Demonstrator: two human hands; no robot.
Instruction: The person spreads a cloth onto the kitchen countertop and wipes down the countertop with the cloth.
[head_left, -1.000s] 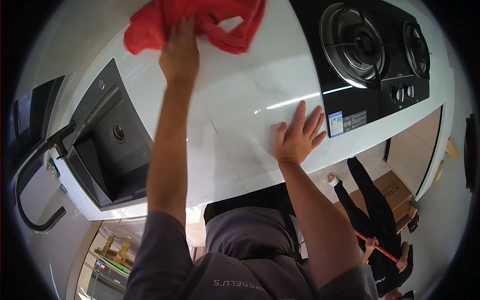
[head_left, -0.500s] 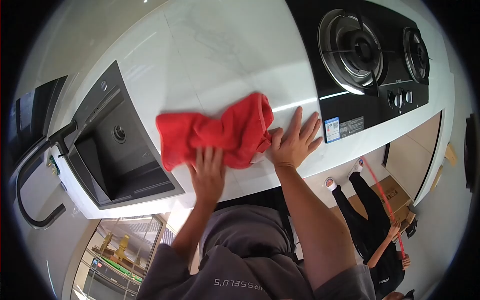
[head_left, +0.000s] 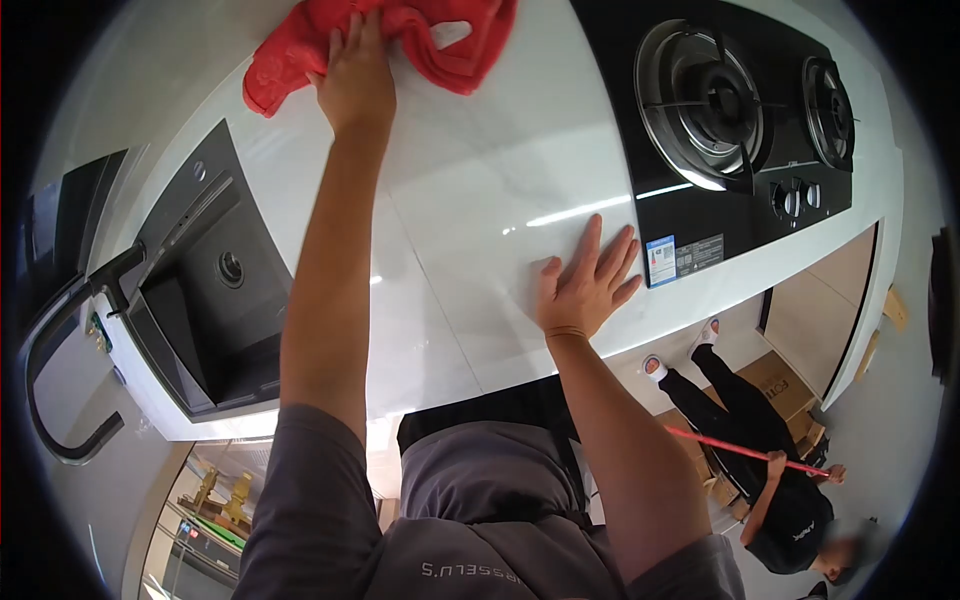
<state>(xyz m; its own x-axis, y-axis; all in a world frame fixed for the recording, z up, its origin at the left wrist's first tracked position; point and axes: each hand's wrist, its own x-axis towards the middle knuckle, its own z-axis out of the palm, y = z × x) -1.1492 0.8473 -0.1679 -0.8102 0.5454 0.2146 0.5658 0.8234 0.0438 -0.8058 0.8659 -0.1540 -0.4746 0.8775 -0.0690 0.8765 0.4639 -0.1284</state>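
A bunched red cloth (head_left: 450, 50) lies at the far side of the white countertop (head_left: 470, 190), partly cut off by the top of the view. My left hand (head_left: 357, 85) presses on it with fingers dug into the fabric, the arm stretched far forward. A small white label shows on the cloth. My right hand (head_left: 590, 280) rests palm down on the counter, fingers spread and nothing in them. It is just left of the black gas hob (head_left: 745, 215), close to the blue and white sticker (head_left: 661, 262).
Left of my arm is a dark sink (head_left: 215, 310) with a black faucet (head_left: 75, 385). Metal burners (head_left: 715, 100) sit on the hob at right. Beyond the counter's front edge, another person (head_left: 790, 520) holds a red stick (head_left: 735, 447) near cardboard boxes (head_left: 775, 385).
My left hand has pushed the red cloth forward, away from me, to the far side of the counter. My right hand has stayed in place. The other person's red stick has swung nearer level.
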